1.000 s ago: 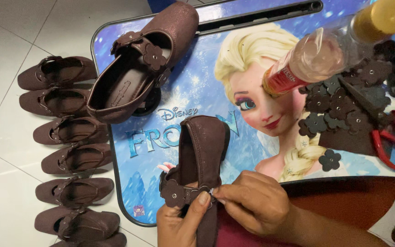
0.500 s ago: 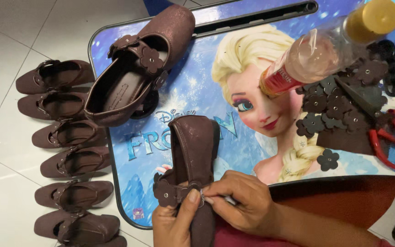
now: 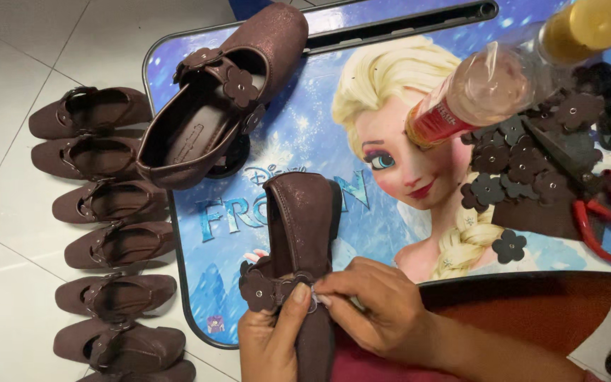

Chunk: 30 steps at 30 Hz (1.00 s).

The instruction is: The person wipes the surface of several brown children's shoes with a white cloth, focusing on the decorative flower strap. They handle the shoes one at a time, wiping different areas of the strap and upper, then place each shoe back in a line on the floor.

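Shoes [image 3: 107,233] line tiled floor [image 3: 8,297] beside cartoon-printed tray [image 3: 305,134].

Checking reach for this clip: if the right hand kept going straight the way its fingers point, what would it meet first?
The right hand points leftward, so it would first meet the left hand's thumb on the brown shoe; they look nearly touching already.

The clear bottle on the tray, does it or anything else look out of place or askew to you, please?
Yes: the clear bottle lies on its side across the tray, its red end pointing inward; nothing has visibly spilled. One flower cutout sits apart from the pile. The shoes on the floor are neatly lined up.
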Each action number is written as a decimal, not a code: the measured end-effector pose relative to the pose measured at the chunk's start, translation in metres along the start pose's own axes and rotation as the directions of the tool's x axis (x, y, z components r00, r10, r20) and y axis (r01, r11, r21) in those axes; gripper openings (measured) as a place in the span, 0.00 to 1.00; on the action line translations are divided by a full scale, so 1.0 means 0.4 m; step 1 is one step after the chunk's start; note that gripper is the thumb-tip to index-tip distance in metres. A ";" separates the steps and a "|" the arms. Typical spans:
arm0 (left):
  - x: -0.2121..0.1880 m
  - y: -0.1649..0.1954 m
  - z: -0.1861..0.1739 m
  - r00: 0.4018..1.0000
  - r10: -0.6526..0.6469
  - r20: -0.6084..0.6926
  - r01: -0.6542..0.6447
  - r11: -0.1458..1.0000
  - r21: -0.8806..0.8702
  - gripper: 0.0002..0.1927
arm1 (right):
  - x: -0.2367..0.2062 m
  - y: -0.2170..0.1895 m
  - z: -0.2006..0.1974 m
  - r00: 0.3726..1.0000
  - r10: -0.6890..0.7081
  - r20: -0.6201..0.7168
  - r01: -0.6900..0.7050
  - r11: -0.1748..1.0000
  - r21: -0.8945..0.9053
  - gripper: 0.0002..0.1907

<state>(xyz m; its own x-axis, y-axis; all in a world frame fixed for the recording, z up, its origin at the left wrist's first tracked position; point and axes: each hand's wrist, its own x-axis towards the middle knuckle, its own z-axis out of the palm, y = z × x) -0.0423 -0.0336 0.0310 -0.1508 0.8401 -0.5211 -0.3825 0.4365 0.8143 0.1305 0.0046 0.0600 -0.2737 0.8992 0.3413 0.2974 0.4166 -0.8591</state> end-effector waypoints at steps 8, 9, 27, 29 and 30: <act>-0.005 -0.006 0.011 0.999 -0.040 0.001 0.041 0.998 -0.050 0.14 | -0.013 0.001 0.002 0.996 0.087 -0.028 -0.087 0.996 0.026 0.09; -0.003 -0.007 0.011 0.999 -0.040 -0.008 0.040 0.999 -0.037 0.14 | -0.014 0.005 0.002 1.000 -0.004 0.005 0.004 1.000 0.000 0.10; -0.023 0.065 -0.045 0.736 0.318 0.597 -0.645 0.060 0.762 0.25 | -0.071 0.126 -0.045 0.710 0.657 0.255 -0.613 0.398 0.683 0.14; -0.035 0.106 -0.054 0.681 0.283 0.675 -0.696 -0.035 0.717 0.14 | -0.075 0.128 -0.044 0.692 0.673 0.262 -0.626 0.377 0.683 0.15; -0.035 0.132 -0.055 0.543 0.340 0.768 -0.759 -0.191 0.622 0.11 | -0.077 0.127 -0.044 0.691 0.673 0.264 -0.627 0.376 0.682 0.14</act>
<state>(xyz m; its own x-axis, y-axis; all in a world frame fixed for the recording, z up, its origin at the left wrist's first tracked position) -0.0804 -0.0295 0.0756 0.4878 0.8521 0.1896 0.7545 -0.5208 0.3994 0.1704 0.0005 0.0124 -0.2304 0.8664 -0.4431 -0.3408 -0.4983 -0.7972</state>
